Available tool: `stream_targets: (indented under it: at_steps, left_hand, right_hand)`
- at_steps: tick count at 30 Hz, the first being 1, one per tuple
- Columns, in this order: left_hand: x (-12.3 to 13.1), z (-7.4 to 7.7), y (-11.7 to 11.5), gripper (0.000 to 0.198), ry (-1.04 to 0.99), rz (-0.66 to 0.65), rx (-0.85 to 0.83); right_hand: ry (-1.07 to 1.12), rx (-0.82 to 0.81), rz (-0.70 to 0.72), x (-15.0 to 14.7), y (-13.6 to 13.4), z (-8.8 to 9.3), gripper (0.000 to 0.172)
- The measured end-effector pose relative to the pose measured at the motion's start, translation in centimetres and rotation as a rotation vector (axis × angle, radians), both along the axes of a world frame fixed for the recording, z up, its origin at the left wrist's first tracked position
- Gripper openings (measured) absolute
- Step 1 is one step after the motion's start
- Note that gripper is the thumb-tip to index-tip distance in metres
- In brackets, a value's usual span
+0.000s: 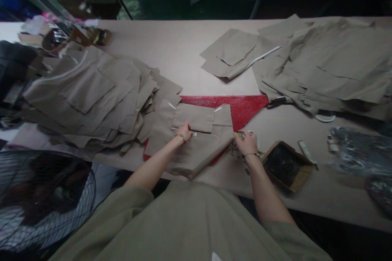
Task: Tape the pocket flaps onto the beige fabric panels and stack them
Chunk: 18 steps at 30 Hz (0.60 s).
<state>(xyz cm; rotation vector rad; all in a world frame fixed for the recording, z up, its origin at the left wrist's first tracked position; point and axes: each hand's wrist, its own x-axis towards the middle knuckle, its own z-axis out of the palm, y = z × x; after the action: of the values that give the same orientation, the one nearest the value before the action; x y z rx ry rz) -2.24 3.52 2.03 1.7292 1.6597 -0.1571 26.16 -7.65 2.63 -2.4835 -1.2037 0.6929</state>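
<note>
A khaki cloth piece with a rectangular pocket panel and two short white strips near its top lies on a red board. My left hand is closed at the panel's lower edge, pinching the cloth beside a small white tag. My right hand is at the cloth's right edge, its fingers drawn together; what they hold is too small to make out. Small loose metal-looking bits and a white ring-like loop lie by that hand.
Khaki cloth pieces are heaped at left and right. Dark-handled scissors lie beyond the board. An open cardboard box of dark small parts and plastic bags sit at right. A caged fan stands front left.
</note>
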Motion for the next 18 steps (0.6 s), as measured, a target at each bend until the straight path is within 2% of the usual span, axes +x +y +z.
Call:
stream_targets:
  at_steps: [4, 7, 9, 11, 12, 14, 16, 18]
  left_hand:
    - [0.2, 0.1, 0.3, 0.041, 0.061, 0.004, -0.003]
    - [-0.3, 0.2, 0.7, 0.052, 0.112, 0.02, 0.0]
    - [-0.7, 0.2, 0.9, 0.063, 0.184, 0.014, -0.008]
    - [-1.1, 0.1, 0.7, 0.068, 0.266, -0.013, -0.019]
    - [-1.5, 0.1, 0.4, 0.066, 0.286, -0.023, -0.018]
    - [-2.6, 0.2, -0.4, 0.06, 0.28, 0.012, 0.0]
    - [-4.8, 0.5, -1.1, 0.055, 0.26, 0.113, 0.04]
    - [-8.1, 1.2, -1.4, 0.05, 0.254, 0.238, 0.086]
  right_hand:
    - [-0.114, -0.189, 0.112, -0.8, 0.7, -0.7, 0.042]
    - [-0.106, -0.233, 0.179, -1.2, 0.1, -1.1, 0.038]
    - [-0.085, -0.148, 0.186, -1.7, -0.1, -1.0, 0.03]
    - [-0.086, 0.043, 0.197, -2.7, 1.2, 0.1, 0.025]
    - [-0.097, 0.153, 0.228, -3.2, 2.8, 1.0, 0.023]
    - [-0.125, 0.32, 0.322, -3.7, 8.3, 3.9, 0.021]
    - [-0.142, 0.367, 0.353, -2.9, 16.5, 7.8, 0.028]
    - [-0.154, 0.401, 0.276, -0.7, 25.9, 11.7, 0.042]
